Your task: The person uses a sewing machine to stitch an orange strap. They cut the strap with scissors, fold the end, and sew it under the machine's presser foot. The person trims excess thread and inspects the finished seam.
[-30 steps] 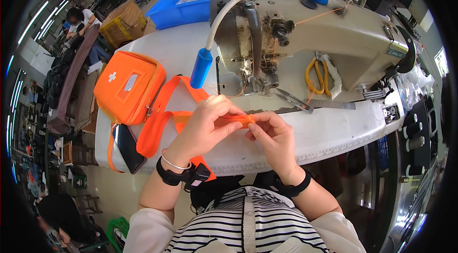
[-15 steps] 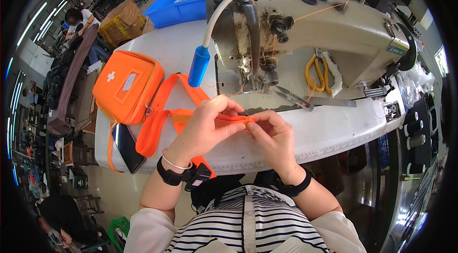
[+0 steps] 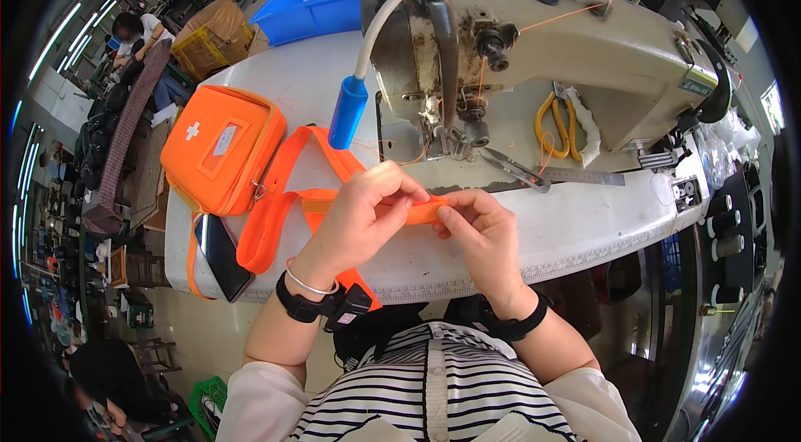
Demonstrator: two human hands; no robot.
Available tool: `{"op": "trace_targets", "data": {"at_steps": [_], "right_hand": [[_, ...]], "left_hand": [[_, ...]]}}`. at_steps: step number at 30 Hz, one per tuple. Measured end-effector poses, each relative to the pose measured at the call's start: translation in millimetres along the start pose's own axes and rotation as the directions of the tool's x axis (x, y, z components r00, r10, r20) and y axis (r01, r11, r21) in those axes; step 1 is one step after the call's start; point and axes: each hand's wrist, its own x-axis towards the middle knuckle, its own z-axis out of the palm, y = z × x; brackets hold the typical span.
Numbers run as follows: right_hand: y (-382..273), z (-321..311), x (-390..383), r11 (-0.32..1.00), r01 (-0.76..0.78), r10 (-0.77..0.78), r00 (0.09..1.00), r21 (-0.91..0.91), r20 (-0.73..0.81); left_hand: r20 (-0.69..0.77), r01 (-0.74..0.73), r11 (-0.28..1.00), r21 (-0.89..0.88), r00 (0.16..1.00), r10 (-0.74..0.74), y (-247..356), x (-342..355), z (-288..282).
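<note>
Between my two hands runs an orange fabric strip [image 3: 424, 212], at the front of the sewing machine [image 3: 534, 42]. My left hand [image 3: 367, 204] pinches the strip near its upper edge, thumb against fingers. At the strip's right end my right hand [image 3: 480, 229] is closed on it between thumb and fingers. The rest of the orange webbing [image 3: 271, 233] loops over the table to the left and passes under my left hand. Beside the webbing lies an orange zipped pouch [image 3: 224, 150] with a white cross. What the fingertips cover cannot be seen.
A phone [image 3: 221, 257] lies at the table's left edge. Thread snips [image 3: 517, 171], a steel ruler [image 3: 588, 178] and yellow-handled pliers [image 3: 557, 127] lie right of the needle. A blue-ended lamp [image 3: 348, 113] hangs over the table. Behind stands a blue bin [image 3: 304, 21]; a person sits far left.
My left fingers have lifted and shifted along the strip's upper edge, so more of its flat orange face shows. My right hand has moved slightly right, still gripping the end.
</note>
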Motion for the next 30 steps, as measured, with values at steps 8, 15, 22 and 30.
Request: {"op": "trace_targets", "data": {"at_steps": [8, 15, 22, 30], "right_hand": [[-2, -5, 6, 0.995, -0.055, 0.053, 0.998, 0.078, 0.026], [-5, -12, 13, 0.996, -0.086, 0.087, 0.986, -0.011, 0.141], [-41, -36, 58, 0.841, 0.082, 0.179, 0.89, -0.534, 0.419], [-55, -52, 75, -0.045, 0.751, 0.111, 0.659, -0.659, 0.744]], "left_hand": [[0.03, -0.126, 0.954, 0.274, 0.992, 0.122, 0, 0, -8], [0.023, 0.067, 0.996, 0.063, 0.997, -0.069, 3, 2, -7], [0.0, 0.158, 0.977, 0.142, 0.987, -0.159, -25, 23, -7], [0.017, 0.107, 0.94, 0.324, 0.993, -0.119, -41, 49, -10]]}}
